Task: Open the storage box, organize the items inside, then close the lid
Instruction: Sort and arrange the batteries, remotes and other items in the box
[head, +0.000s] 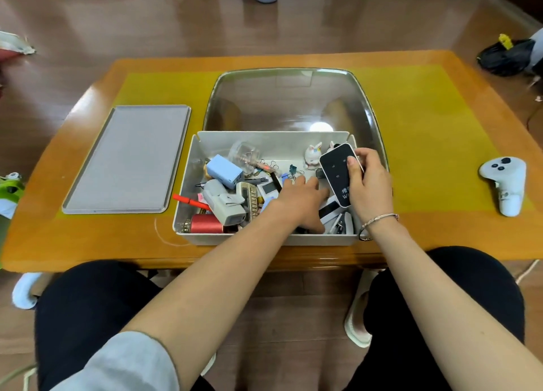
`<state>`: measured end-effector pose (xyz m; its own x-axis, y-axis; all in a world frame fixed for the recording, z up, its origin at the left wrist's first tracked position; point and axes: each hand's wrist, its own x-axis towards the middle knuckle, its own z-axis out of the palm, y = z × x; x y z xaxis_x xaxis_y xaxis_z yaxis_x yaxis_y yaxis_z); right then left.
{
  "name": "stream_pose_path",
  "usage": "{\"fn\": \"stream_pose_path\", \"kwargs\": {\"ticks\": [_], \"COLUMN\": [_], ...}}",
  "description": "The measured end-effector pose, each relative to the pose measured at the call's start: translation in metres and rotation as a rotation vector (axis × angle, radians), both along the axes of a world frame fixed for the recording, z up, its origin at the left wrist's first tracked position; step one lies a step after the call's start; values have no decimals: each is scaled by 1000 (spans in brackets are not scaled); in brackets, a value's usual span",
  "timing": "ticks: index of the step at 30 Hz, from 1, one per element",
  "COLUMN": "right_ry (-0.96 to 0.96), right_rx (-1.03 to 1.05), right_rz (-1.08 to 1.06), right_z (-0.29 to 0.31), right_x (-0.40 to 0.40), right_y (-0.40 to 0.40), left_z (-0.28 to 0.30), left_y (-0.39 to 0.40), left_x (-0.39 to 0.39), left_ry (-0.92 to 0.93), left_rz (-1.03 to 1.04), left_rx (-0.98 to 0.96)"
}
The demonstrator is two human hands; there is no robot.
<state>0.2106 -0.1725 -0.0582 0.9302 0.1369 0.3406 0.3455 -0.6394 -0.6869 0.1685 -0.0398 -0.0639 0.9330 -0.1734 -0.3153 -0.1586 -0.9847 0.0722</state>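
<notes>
Storage box [188, 182]: pale, open, crammed with small clutter, at the table's [440, 144] near edge; clear lid [289, 97] stands behind it. Right hand [370, 185] pinches a black remote [336, 173] over the box's right end. Left hand [299, 202] reaches in, fingers spread; its fingertips hidden among items. Yellow mat [426, 120], grey tray [129, 158] left, wooden floor [117, 17].

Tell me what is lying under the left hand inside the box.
The left hand covers that spot in the storage box. Beside it show a white card and stapler; what is beneath stays hidden.
</notes>
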Motion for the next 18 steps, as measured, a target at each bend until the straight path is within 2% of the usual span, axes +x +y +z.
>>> {"fn": "stream_pose_path", "kwargs": {"ticks": [3,5,10,14,18], "right_ry": [-3,-1,-20,-5,28], "right_rx": [-39,-48,26,109,141], "right_rz": [0,8,-13,-14,-5], "right_z": [-2,-2,1,3,3], "right_x": [0,0,-1,-5,-3], "right_y": [-1,-1,-1,-1,-2], "left_z": [-1,0,12,35,46], "left_y": [-13,-17,-3,15,38], "left_x": [-2,-3,-10,-17,-37], "left_ry": [-45,-94,-229,-352,-292], "left_rz": [24,39,261,468,607], "left_rx": [62,34,-282,-418,-355]}}
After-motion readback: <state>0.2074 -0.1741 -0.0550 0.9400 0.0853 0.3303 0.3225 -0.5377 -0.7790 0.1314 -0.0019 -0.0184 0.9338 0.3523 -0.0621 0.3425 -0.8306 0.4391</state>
